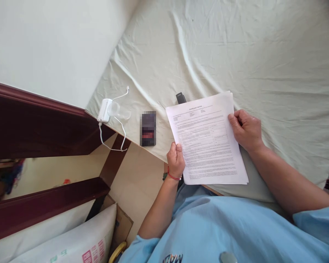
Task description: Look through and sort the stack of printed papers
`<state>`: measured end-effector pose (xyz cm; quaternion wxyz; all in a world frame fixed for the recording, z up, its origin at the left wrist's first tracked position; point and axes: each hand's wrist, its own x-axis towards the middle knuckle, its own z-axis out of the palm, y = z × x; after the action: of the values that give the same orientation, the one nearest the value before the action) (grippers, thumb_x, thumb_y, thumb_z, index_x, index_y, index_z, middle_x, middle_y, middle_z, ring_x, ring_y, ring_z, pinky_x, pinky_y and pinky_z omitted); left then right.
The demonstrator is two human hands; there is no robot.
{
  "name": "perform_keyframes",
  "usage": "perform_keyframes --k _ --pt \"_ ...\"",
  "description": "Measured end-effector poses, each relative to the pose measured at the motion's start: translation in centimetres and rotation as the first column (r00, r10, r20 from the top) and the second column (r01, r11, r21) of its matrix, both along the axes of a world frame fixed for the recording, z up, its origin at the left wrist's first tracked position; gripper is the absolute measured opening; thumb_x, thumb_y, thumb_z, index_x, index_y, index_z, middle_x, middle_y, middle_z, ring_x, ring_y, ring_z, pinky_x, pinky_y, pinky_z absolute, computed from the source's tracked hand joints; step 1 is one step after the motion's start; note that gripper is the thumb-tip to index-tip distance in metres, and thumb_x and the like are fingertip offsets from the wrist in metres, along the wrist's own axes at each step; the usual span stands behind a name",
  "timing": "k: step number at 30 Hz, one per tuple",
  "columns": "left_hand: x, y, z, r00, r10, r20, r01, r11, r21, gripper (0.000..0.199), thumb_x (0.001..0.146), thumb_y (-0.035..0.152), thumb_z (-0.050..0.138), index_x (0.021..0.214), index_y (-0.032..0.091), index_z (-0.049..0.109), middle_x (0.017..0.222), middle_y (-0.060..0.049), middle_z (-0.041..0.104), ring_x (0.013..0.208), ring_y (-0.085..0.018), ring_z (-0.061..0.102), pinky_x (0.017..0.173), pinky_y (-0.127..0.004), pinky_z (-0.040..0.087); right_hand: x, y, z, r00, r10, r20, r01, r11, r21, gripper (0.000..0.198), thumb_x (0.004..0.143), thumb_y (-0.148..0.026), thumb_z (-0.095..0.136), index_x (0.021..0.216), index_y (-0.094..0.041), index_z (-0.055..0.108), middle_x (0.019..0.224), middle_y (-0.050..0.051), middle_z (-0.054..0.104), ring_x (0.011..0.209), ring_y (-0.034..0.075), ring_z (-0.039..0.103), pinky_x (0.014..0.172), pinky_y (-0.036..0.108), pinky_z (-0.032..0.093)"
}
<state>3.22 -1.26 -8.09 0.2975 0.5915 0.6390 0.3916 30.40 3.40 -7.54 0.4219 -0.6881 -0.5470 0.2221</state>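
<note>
A stack of printed papers (205,142) is held up in front of me, tilted a little, with the heading "OVERLEAF NOTES" on its top sheet. My left hand (176,160), a red string round its wrist, is closed on the lower left edge. On the upper right edge, my right hand (246,128) pinches the sheets between thumb and fingers. Behind the stack's top edge a small black object (181,97) pokes out, mostly hidden by the paper. To the left lies a dark phone-like object (148,128), its surface blurred by pixels.
A pale green sheet (276,65) with wrinkles covers the surface. At its left corner sits a white adapter (105,110) with a white cable (124,132). Dark wooden framing (44,124) stands at the left, with a white printed sack (79,237) below.
</note>
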Motion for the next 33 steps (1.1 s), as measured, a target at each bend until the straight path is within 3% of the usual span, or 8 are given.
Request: perform_keyframes --k 17,25,33 --pt "0.10 -0.03 0.03 1.000 -0.009 -0.001 0.009 1.000 -0.006 0.055 0.104 0.072 0.039 0.079 0.024 0.044 0.066 0.002 0.048 0.061 -0.016 0.044 0.061 -0.031 0.035 0.02 0.02 0.08 1.000 -0.013 0.001 0.013 1.000 0.012 0.033 0.097 -0.052 0.059 0.078 -0.025 0.057 0.058 -0.002 0.049 0.056 0.017 0.043 0.059 0.034 0.037" --pt "0.03 -0.04 -0.06 1.000 0.004 0.003 -0.004 1.000 0.001 0.056 0.103 0.073 0.039 0.079 0.023 0.045 0.066 0.002 0.050 0.061 -0.016 0.045 0.061 -0.030 0.035 -0.04 -0.18 -0.13 0.989 -0.048 -0.138 0.056 0.997 0.058 0.022 0.094 -0.044 0.065 0.083 -0.025 0.062 0.066 -0.002 0.056 0.058 0.016 0.048 0.059 0.033 0.039" --pt "-0.01 -0.13 -0.37 0.998 0.006 -0.054 -0.005 1.000 0.016 0.054 0.106 0.070 0.037 0.080 0.023 0.044 0.064 0.002 0.048 0.059 -0.015 0.044 0.060 -0.030 0.034 0.01 -0.01 -0.34 0.986 -0.027 -0.163 0.043 0.994 0.100 0.029 0.093 -0.051 0.069 0.081 -0.026 0.062 0.068 0.000 0.059 0.061 0.017 0.052 0.060 0.034 0.044"
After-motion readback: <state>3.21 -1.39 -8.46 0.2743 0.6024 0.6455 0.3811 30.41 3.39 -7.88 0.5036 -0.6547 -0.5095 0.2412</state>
